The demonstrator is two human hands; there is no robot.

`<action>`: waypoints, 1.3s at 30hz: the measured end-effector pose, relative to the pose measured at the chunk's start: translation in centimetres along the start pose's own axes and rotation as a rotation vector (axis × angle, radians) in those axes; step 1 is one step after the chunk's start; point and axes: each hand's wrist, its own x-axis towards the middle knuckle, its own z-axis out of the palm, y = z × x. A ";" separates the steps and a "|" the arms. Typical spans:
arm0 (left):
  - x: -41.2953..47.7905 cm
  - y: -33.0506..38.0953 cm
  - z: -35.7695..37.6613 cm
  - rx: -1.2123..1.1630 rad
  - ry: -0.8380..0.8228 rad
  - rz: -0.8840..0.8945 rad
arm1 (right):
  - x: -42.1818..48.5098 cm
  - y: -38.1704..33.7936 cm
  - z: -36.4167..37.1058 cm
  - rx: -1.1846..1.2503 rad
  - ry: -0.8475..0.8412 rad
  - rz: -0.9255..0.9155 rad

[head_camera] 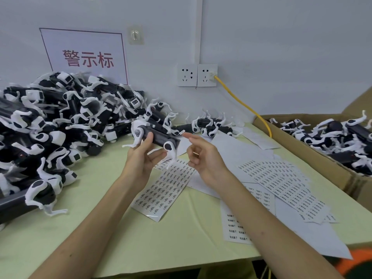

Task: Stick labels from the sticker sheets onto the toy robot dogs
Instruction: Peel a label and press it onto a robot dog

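Left hand [143, 158] grips a toy robot dog [156, 137]; right hand [203, 158] seemingly touches a label [182, 132] with its forefinger; sticker sheets [167, 190] lie beneath both.

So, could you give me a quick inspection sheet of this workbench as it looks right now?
Surface: pale green table, partly papered over.
Job's things: held toy dog; sticker sheets lying flat; small label by the right fingertip.
Clutter: pile of dogs at left; cardboard box of dogs at right.
Grips: left hand holds the dog; right hand, forefinger out toward it.
Cables: yellow cable from the wall socket.
Surroundings: white wall, red-lettered sign.
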 end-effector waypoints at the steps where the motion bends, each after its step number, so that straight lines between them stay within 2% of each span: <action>1: 0.0 0.0 0.0 -0.042 -0.001 0.000 | -0.1 -0.1 0.0 0.062 -0.032 0.018; 5: -0.2 0.0 0.5 -0.126 -0.009 0.003 | -0.6 -0.1 0.1 0.226 -0.210 0.079; 9: -0.6 0.1 0.9 -0.110 -0.036 -0.001 | -1.4 1.4 1.2 0.110 -0.403 0.127; 39: -0.6 -0.7 0.9 -0.132 0.048 0.073 | -1.6 3.2 1.9 0.094 -0.468 0.170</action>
